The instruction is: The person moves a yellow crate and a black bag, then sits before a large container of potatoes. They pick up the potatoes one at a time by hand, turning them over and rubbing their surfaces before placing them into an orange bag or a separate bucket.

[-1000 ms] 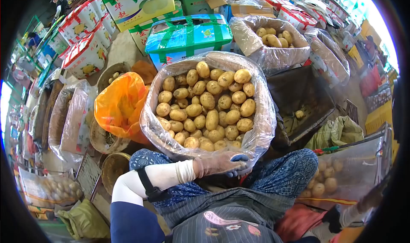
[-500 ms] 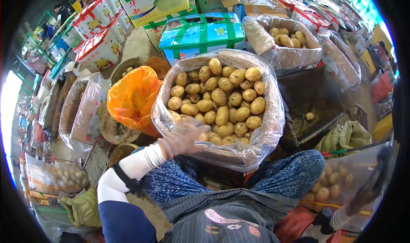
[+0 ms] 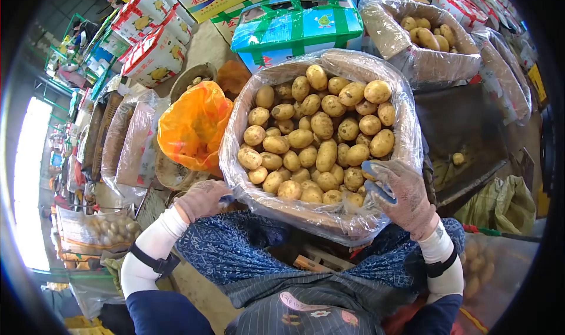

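A carton lined with clear plastic (image 3: 232, 158) stands before my knees, heaped with potatoes (image 3: 322, 125). My left hand (image 3: 203, 200), in a pinkish glove with blue at the fingertips, is at the carton's near left corner, outside the liner. Its fingers are loosely bent and partly hidden, with nothing visible in them. My right hand (image 3: 406, 197), gloved the same way, reaches over the near right rim. Its thumb and fingers are apart, close to the potatoes at that side, and hold nothing that I can see.
An orange plastic bag (image 3: 194, 126) sits left of the carton. Behind stands a blue box with green tape (image 3: 300, 29). A second lined carton of potatoes (image 3: 435, 64) is at back right, above a dark crate (image 3: 465, 123) with one potato. A green sack (image 3: 500, 205) lies lower right.
My left hand has drawn back from over the potatoes to the carton's near left corner. My right hand has come from far right to the carton's right rim. The view has shifted.
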